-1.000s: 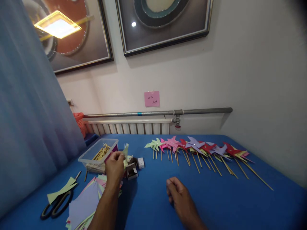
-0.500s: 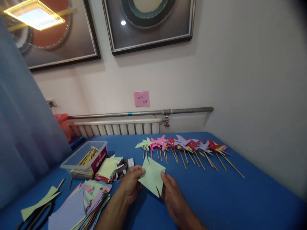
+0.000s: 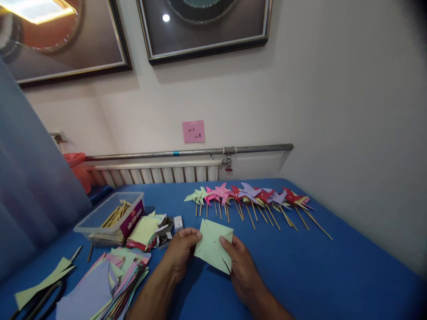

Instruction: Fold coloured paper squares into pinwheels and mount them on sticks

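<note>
Green paper square (image 3: 211, 251): held between the two hands, in front of the wearer, over the bare front part of the blue desk (image 3: 320, 275). A dark speck near its middle, perhaps a pinhole; slits run in from at least two opposite corners, the lower right one gaping slightly.

Left hand (image 3: 182, 249): pinching the left edge, thumb on top. Right hand (image 3: 242, 264): gripping the right side, thumb laid on the face.

Handling, my judgement: the step looks like steadying and turning the sheet. Best done with a light pinch, equal on both sides. Thumbs clear of the slits, where a pull would likely tear towards the speck; the right thumb sits rather far in and could crease it. Middle kept flat and visible.

Just left of the left hand: open small boxes (image 3: 163, 235) of dark metallic bits, and a small white box (image 3: 178, 223), print too small to read. Further left, a clear tub (image 3: 96, 218) of sticks (image 3: 116, 214); purple label (image 3: 135, 218), pale characters, illegible from here.

Beyond the hands, a row of paper pinwheels (image 3: 248, 192), no writing seen.

Wall: pink note (image 3: 193, 132), handwritten; top line seems "252", characters below uncertain.
</note>
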`<action>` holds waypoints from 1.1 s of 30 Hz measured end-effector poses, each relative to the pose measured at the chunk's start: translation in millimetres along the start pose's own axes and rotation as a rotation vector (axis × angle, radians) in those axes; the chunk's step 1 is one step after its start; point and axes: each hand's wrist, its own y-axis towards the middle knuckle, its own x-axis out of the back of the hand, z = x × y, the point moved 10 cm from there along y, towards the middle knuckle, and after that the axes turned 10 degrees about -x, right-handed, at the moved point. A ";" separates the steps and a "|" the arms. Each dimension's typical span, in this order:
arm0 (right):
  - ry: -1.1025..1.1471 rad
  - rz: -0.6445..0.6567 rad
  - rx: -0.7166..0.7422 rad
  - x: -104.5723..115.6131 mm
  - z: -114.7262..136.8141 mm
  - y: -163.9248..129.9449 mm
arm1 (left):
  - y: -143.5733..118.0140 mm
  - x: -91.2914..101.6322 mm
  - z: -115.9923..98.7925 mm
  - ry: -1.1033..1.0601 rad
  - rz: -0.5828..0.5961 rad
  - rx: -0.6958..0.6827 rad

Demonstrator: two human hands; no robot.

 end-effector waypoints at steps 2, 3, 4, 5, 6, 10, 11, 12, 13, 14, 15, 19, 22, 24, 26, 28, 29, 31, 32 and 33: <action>0.019 0.011 -0.018 -3.1 2.0 -2.9 | 0.4 -0.1 1.1 -0.003 0.002 -0.002; 0.026 0.018 -0.029 -4.7 2.8 -4.1 | 0.5 -0.4 1.3 -0.009 0.004 -0.005; 0.030 0.021 -0.039 -5.8 3.3 -4.9 | 0.6 -0.2 1.1 -0.016 0.001 -0.011; 0.029 0.021 -0.047 -6.3 3.5 -5.3 | 0.7 0.1 0.7 -0.021 -0.004 -0.017; 0.024 0.019 -0.050 -6.3 3.5 -5.3 | 0.7 0.8 0.1 -0.024 -0.011 -0.025; -0.015 0.011 -0.023 -4.3 1.3 -1.4 | -0.3 -2.0 1.3 0.008 0.019 -0.013; -0.027 0.011 -0.011 -3.8 0.6 -0.3 | -0.7 -3.9 2.0 0.021 0.039 -0.007; -0.039 0.012 -0.002 -3.5 -0.2 0.4 | -1.2 -5.7 2.6 0.031 0.059 -0.005; -0.050 0.012 0.005 -3.3 -0.7 0.7 | -1.5 -6.8 3.0 0.040 0.073 -0.005; -0.058 0.011 0.009 -3.2 -1.0 0.5 | -1.5 -6.9 3.2 0.048 0.078 -0.009; -0.063 0.011 0.009 -3.5 -1.0 -0.2 | -1.4 -6.6 3.4 0.056 0.081 -0.014; -0.050 0.039 -0.011 -9.3 1.4 -5.4 | 0.9 -4.0 6.8 0.087 0.089 -0.022; -0.035 0.082 -0.024 -16.3 4.3 -8.9 | 3.8 -2.4 10.5 0.083 0.078 -0.032; -0.037 0.101 -0.034 -19.0 4.9 -10.0 | 5.2 -1.3 12.5 0.077 0.059 -0.039; -0.049 0.113 -0.039 -19.4 3.8 -9.8 | 5.3 -1.8 14.1 0.068 0.052 -0.034; -0.068 0.121 -0.035 -18.0 1.4 -8.0 | 3.9 -3.7 13.7 0.051 0.056 -0.021; -0.082 0.126 -0.031 -17.0 -0.4 -6.6 | 2.5 -4.7 12.5 0.043 0.058 -0.014; -0.116 0.128 -0.015 -13.8 -3.9 -3.4 | -1.1 -7.3 8.6 0.035 0.067 0.001; -0.135 0.122 -0.006 -11.5 -5.5 -1.8 | -3.1 -9.0 6.1 0.033 0.073 0.008; -0.149 0.109 0.000 -8.8 -6.9 -0.2 | -5.0 -10.6 3.5 0.032 0.077 0.013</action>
